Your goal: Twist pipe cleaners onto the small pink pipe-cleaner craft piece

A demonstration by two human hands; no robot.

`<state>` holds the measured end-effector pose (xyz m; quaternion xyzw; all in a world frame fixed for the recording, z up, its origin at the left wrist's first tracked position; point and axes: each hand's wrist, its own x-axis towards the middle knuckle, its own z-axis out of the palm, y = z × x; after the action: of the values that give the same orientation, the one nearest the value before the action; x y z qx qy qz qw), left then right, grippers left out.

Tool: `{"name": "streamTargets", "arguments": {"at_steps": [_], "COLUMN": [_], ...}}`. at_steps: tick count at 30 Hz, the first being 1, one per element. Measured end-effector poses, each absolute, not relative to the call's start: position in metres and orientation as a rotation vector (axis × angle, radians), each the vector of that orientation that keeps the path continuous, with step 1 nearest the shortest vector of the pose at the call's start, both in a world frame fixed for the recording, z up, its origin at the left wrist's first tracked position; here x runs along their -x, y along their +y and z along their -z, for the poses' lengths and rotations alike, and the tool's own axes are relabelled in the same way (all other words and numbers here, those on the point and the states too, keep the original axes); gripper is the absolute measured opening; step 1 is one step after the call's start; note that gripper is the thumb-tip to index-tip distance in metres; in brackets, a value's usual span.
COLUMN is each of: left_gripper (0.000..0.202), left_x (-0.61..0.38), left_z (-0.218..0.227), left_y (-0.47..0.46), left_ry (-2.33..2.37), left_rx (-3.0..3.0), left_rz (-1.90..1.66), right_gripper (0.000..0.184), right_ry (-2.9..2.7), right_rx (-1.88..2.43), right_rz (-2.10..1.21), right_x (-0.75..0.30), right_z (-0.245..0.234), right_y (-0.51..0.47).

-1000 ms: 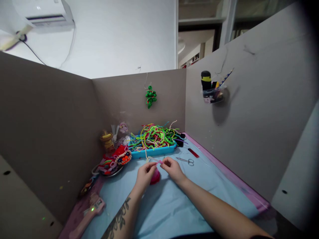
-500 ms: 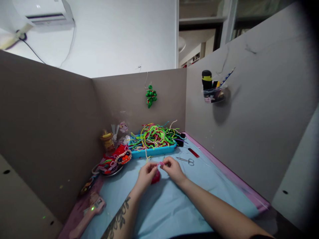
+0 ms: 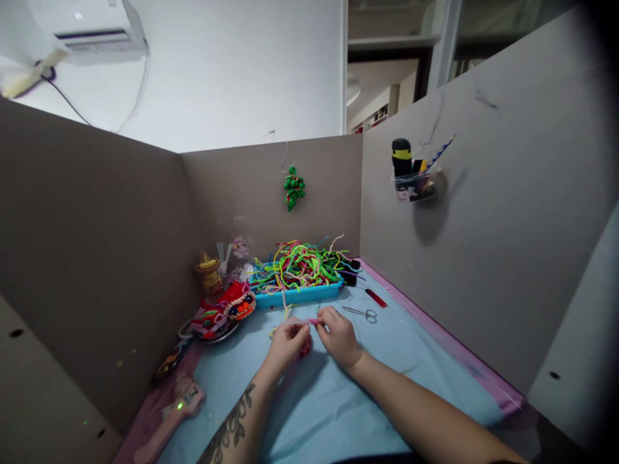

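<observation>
Forearms angle in from bottom edge; left hand (image 3: 289,340) and right hand (image 3: 338,336) near each other, lower centre, thumbs and forefingers pinching the thin, blurry pink strand (image 3: 313,321) between them. From here, red-pink piece (image 3: 305,347) shows less than half a second ago. Creased blue cloth (image 3: 338,412) beneath.

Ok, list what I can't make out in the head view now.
All in the head view:
Pink strand: its ends, hidden by the left hand and right hand.
Red piece: full shape, partly behind the left hand.
Blue tray: its floor, buried under colourful strands.
Wall container: label wording, too small.
Forearms: cut off by the bottom edge.
</observation>
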<state>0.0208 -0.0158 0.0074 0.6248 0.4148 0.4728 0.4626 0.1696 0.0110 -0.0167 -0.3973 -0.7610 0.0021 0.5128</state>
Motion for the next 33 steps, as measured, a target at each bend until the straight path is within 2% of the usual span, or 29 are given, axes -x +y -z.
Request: {"name": "streamTargets", "arguments": {"at_steps": [6,13,16,19,23,28,33], "left_gripper": [0.044,0.051,0.047,0.04,0.035,0.028,0.023], "left_x": [-0.026,-0.029,-0.024,-0.015,-0.008,-0.004,-0.001], "left_z": [-0.016,-0.016,-0.014,-0.012,-0.014,-0.02,-0.015], "left_y": [-0.023,-0.024,-0.021,-0.016,-0.014,-0.017,-0.016], "left_ry": [0.982,1.116,1.185,1.295,1.315,1.159,1.133], "left_rx": [-1.421,-1.375,-1.462,-1.645,-1.897,-2.065,-2.108], "left_rz": [-1.239,-1.288,-1.314,-1.384,-1.323,-1.205,-1.214], "right_gripper": [0.02,0.017,0.007,0.025,0.025,0.037,0.039], "right_ry": [-1.89,-1.913,-1.891,-1.802,-1.702,-1.691,-1.726], "right_rx": [0.92,0.868,0.844,0.813,0.751,0.722,0.661], "right_rz": [0.16,0.02,-0.216,-0.62,-1.008,-1.257,-1.374], "right_x": [-0.172,-0.17,-0.168,-0.165,-0.165,-0.17,-0.174], "right_z": [0.013,0.012,0.014,0.014,0.009,0.008,0.01], "right_y": [0.006,0.004,0.007,0.009,0.012,0.019,0.022]}}
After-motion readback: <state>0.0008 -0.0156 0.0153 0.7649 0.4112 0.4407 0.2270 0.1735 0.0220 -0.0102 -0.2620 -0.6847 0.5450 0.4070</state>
